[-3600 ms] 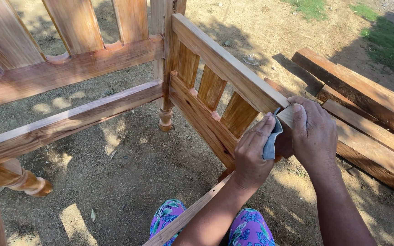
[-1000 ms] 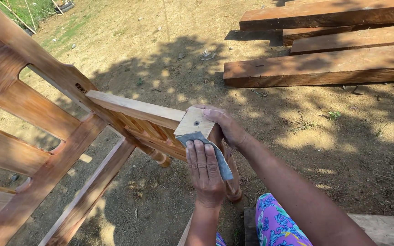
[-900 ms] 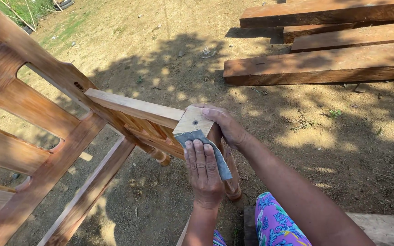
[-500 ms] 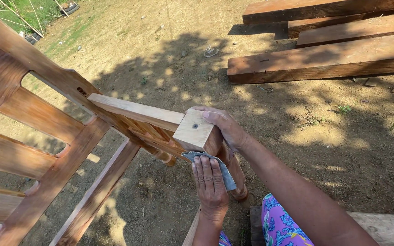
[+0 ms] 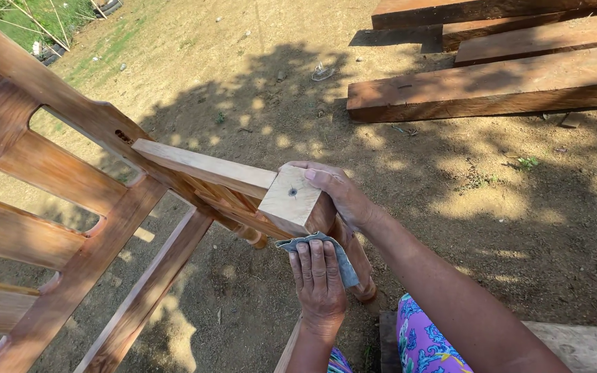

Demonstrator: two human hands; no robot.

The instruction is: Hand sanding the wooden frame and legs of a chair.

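Post end [image 5: 290, 202]: bare pale wood, matt, smooth-cut; frame rails [image 5: 57, 183]: reddish wood, glossy varnished sheen; abrasive sheet [image 5: 343, 262]: grey, matt, flexible like paper or cloth; beams [image 5: 492, 90]: rough-sawn brown timber, dull; ground [image 5: 506, 228]: dry, gritty soil.

sandpaper [image 5: 340, 259] part-hidden; frame [image 5: 50, 193] cropped left

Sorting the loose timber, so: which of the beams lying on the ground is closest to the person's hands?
The front beam, the lowest of the stack in view. The other beams lie behind it, farther from the right hand.
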